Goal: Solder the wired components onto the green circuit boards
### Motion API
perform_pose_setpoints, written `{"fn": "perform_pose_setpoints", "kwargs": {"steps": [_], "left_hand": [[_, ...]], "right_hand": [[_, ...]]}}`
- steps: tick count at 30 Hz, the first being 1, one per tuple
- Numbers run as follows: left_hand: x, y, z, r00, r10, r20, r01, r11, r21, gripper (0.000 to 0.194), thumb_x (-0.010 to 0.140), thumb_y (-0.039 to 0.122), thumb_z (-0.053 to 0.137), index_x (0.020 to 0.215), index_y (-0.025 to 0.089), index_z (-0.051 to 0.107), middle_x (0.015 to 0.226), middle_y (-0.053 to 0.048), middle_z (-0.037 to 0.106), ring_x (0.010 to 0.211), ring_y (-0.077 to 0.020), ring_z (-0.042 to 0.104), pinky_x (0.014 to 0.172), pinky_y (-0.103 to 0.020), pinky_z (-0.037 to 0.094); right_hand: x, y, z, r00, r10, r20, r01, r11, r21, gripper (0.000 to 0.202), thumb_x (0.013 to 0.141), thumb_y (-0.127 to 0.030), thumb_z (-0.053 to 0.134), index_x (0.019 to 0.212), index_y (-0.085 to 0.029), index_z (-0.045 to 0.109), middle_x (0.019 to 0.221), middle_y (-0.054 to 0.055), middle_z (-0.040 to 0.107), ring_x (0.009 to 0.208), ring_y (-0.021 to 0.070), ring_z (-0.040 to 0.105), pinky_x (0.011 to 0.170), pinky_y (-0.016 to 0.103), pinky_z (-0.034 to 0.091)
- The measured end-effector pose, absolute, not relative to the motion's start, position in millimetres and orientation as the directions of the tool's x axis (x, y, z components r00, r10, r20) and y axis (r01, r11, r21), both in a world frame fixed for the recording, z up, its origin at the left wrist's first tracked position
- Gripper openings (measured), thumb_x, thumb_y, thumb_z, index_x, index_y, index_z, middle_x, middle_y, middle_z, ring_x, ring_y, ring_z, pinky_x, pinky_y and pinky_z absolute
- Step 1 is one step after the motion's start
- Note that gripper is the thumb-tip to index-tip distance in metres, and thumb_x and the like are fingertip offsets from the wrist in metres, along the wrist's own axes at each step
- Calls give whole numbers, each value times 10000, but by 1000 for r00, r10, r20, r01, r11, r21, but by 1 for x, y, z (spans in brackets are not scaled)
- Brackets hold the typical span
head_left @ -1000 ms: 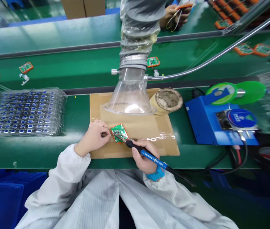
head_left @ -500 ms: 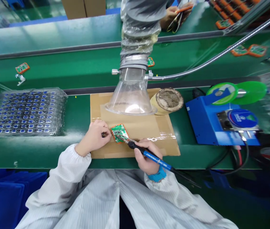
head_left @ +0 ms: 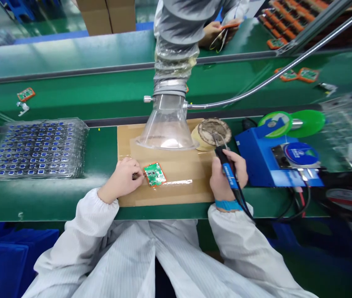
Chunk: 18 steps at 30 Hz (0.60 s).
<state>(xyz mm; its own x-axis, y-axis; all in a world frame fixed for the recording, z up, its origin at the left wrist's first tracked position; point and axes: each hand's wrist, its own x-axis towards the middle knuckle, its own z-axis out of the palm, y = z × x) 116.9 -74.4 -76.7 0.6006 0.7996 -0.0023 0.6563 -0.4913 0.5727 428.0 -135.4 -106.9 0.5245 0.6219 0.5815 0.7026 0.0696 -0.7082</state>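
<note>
A green circuit board in an orange frame (head_left: 155, 174) lies on the cardboard sheet (head_left: 188, 192). My left hand (head_left: 124, 179) rests at the board's left edge with its fingers pinched. Something small and dark shows between them, too hidden to name. In my right hand (head_left: 227, 176) is a blue and black soldering iron (head_left: 229, 173), its cable trailing down past the wrist. The iron's metal end reaches into the mouth of a round, crusted pot (head_left: 205, 138), which lies tilted toward me.
Above the board hangs a clear fume hood (head_left: 168, 124) on a grey hose. Left is a stack of clear trays (head_left: 37, 149) with small blue parts; right, a blue solder feeder (head_left: 256, 159) with green reels. Across the bench, another person's hands (head_left: 210, 35) hold an orange-framed item.
My right hand has carried the soldering iron from the board up and right to the pot. The left hand stays by the board. The view has shifted slightly.
</note>
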Motion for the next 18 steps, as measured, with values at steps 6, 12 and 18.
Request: {"fn": "perform_pose_setpoints", "kwargs": {"steps": [6, 12, 18], "left_hand": [[113, -84, -67, 633, 774, 2, 601, -492, 630, 118, 851, 168, 599, 739, 191, 570, 904, -57, 612, 930, -218, 542, 881, -386, 442], [95, -78, -58, 475, 844, -249, 451, 10, 893, 188, 909, 333, 580, 785, 199, 533, 838, -39, 693, 747, -160, 629, 683, -296, 489], [83, -12, -40, 248, 910, -333, 334, 242, 911, 276, 778, 405, 705, 756, 197, 524, 626, 4, 628, 500, -132, 568, 497, -247, 408]], "right_hand": [[407, -153, -108, 524, 583, 620, 674, 161, -721, 241, 911, -346, 683, 1095, -190, 674, 1032, 113, 708, 975, 262, 714, 878, 433, 595], [379, -169, -102, 422, 727, 541, 587, 236, -775, 179, 888, -305, 712, 1041, -214, 691, 949, 77, 735, 874, 231, 730, 769, 361, 610], [380, -161, -96, 428, 780, 456, 490, 224, -842, 149, 912, -298, 685, 1043, -225, 689, 974, 70, 753, 895, 226, 741, 797, 361, 615]]}}
